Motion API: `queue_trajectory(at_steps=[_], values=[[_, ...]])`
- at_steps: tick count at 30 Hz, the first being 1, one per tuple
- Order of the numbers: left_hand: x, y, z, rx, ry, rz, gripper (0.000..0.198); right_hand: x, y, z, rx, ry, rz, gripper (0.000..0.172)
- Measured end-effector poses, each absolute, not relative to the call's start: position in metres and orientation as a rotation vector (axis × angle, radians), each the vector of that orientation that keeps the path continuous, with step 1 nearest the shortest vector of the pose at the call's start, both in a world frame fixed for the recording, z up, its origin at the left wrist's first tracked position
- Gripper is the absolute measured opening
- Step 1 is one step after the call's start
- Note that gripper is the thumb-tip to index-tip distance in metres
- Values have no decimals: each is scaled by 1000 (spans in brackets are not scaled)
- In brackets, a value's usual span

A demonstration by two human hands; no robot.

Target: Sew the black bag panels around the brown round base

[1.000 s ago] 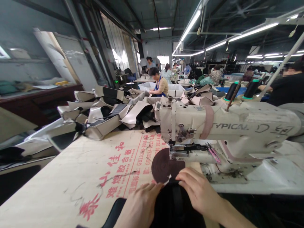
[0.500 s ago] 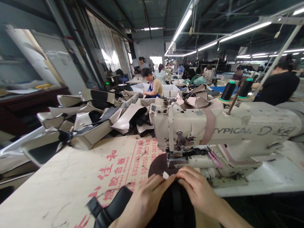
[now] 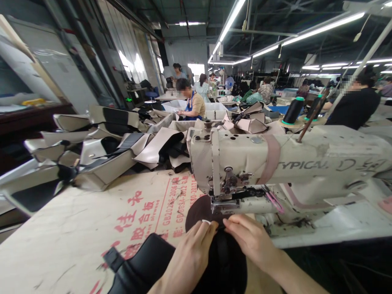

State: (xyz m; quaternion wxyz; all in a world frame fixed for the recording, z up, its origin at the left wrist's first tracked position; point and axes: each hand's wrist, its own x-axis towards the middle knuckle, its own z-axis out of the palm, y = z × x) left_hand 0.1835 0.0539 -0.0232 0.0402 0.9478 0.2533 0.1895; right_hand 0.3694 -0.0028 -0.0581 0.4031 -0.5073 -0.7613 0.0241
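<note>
A beige sewing machine (image 3: 294, 167) marked TYPICAL stands on the table, its needle area (image 3: 228, 196) just beyond my fingers. A black padded fabric piece (image 3: 147, 265) lies under both hands and runs up to the needle. My left hand (image 3: 190, 257) presses on it, fingers together, with a small white tag (image 3: 206, 221) at the fingertips. My right hand (image 3: 248, 241) lies on the same black piece right beside the left, fingers bent and pinching its edge near the presser foot. A dark round patch (image 3: 196, 212) lies under the machine head.
The plywood tabletop (image 3: 76, 228) with red printed characters spreads to the left. Piles of beige and black cut pieces (image 3: 116, 151) fill the far side. Two thread cones (image 3: 290, 111) stand behind the machine. Several other people work at tables further back; one person in black sits at right (image 3: 352, 104).
Both hands and the black piece have shifted forward toward the needle, and more of the black padded piece has come into view at lower left. The view has also swung slightly to the right.
</note>
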Motion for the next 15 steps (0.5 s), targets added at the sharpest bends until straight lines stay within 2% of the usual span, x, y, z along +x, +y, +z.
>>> queue_trajectory(at_steps=[4, 9, 15], values=[[183, 61, -29, 2932, 794, 587, 27, 370, 2, -61, -1245, -1951, 238, 33], [184, 63, -31, 2872, 798, 564, 26, 365, 8, -61, -1240, -1789, 412, 22], [188, 67, -26, 2742, 854, 525, 25, 363, 11, -57, -1281, -1818, 586, 19]])
